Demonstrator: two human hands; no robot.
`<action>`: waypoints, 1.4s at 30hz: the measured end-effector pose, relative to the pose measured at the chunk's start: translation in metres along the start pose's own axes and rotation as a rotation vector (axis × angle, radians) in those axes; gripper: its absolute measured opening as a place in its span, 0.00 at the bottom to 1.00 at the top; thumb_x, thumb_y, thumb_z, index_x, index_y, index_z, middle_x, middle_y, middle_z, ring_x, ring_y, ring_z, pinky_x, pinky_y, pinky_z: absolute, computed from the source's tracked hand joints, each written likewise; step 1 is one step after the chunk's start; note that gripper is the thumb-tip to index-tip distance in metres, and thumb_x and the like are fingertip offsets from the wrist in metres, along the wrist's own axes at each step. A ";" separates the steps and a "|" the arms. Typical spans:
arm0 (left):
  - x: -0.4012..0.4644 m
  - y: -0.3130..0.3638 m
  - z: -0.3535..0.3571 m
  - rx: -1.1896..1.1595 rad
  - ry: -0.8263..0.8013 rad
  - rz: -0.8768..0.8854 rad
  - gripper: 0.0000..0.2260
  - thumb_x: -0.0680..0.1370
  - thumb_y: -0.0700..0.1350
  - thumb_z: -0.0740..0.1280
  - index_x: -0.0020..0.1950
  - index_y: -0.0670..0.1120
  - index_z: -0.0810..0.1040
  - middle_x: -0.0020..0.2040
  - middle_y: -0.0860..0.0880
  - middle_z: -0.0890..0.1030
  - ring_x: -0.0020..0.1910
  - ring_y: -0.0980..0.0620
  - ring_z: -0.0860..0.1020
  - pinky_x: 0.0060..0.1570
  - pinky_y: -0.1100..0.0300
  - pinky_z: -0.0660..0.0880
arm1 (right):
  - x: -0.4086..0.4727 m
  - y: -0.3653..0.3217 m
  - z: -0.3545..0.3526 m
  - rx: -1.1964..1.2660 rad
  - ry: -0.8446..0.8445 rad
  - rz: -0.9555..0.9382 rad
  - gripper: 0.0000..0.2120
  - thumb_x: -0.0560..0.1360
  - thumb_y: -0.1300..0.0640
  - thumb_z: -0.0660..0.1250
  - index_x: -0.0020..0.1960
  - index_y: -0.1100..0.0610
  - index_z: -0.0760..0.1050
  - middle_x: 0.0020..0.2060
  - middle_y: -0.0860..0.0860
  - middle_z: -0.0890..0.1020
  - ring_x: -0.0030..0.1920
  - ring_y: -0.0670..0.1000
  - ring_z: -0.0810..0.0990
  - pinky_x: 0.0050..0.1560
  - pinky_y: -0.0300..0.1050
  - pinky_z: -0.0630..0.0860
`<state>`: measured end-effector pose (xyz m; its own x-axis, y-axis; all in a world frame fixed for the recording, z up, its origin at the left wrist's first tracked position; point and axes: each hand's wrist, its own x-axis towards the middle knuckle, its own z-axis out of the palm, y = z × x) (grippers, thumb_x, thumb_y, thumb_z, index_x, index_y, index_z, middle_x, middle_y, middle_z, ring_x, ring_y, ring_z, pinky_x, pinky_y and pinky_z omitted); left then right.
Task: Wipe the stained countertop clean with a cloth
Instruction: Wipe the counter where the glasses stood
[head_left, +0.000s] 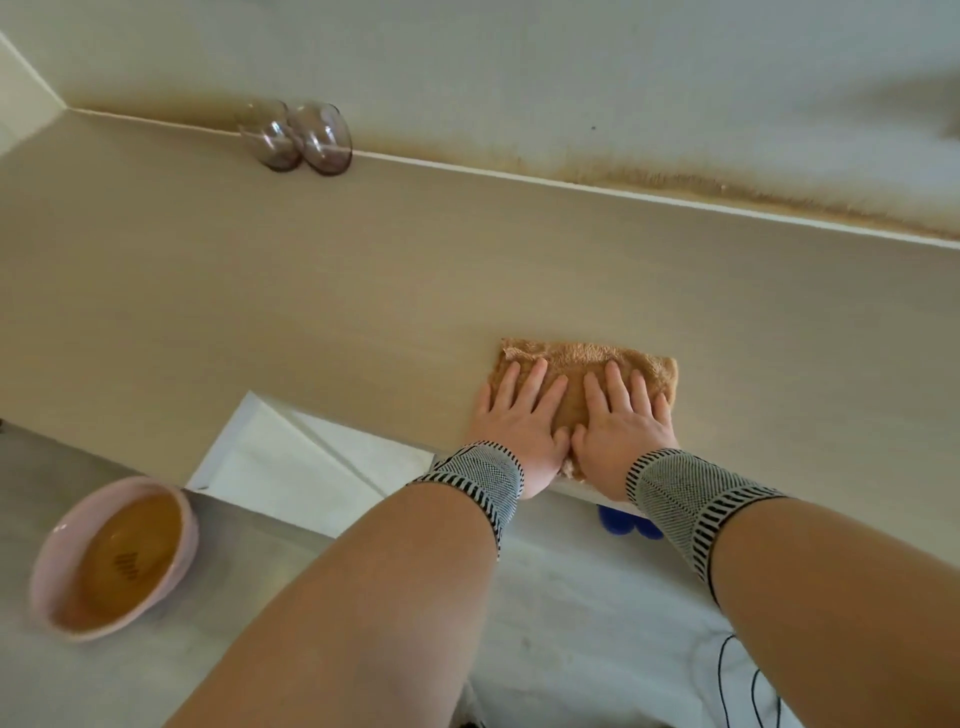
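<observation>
A folded tan terry cloth (576, 364) lies flat on the beige countertop (311, 291), close to its front edge. My left hand (519, 421) and my right hand (621, 421) press down on the cloth side by side, palms flat, fingers stretched forward and slightly apart. Neither hand grips the cloth; both rest on top of it. Striped grey bands wrap both wrists. A brown stain (727, 192) runs along the wall just above the counter's back edge at the right.
Two clear tinted glasses (296, 137) stand at the back of the counter against the wall. A pink bowl of brownish liquid (114, 556) sits at the lower left on a grey surface. A white cabinet panel (291, 462) shows below the counter edge.
</observation>
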<state>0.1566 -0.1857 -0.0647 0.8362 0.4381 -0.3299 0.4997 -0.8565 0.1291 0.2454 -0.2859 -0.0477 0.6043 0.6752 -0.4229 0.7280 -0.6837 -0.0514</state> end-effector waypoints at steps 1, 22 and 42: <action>0.000 -0.019 -0.003 0.005 0.002 -0.009 0.27 0.83 0.58 0.45 0.80 0.56 0.40 0.80 0.53 0.35 0.79 0.48 0.38 0.77 0.44 0.41 | 0.008 -0.018 -0.003 -0.004 -0.003 -0.006 0.32 0.83 0.45 0.44 0.81 0.54 0.36 0.79 0.53 0.36 0.79 0.59 0.38 0.78 0.59 0.42; -0.018 -0.275 -0.029 -0.090 0.003 -0.341 0.28 0.83 0.59 0.45 0.80 0.56 0.37 0.79 0.53 0.33 0.79 0.48 0.36 0.77 0.44 0.41 | 0.116 -0.269 -0.034 -0.146 -0.038 -0.324 0.31 0.83 0.44 0.44 0.81 0.53 0.38 0.80 0.52 0.36 0.79 0.58 0.38 0.78 0.59 0.41; -0.037 -0.392 -0.044 -0.069 -0.071 -0.339 0.29 0.82 0.63 0.44 0.79 0.57 0.36 0.79 0.54 0.33 0.79 0.49 0.36 0.77 0.46 0.41 | 0.142 -0.377 -0.045 -0.112 -0.116 -0.347 0.31 0.83 0.46 0.45 0.81 0.50 0.36 0.79 0.50 0.34 0.79 0.56 0.34 0.78 0.59 0.39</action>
<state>-0.0603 0.1464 -0.0618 0.6031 0.6724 -0.4290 0.7625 -0.6440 0.0625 0.0713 0.0802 -0.0473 0.2797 0.8211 -0.4976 0.9176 -0.3810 -0.1130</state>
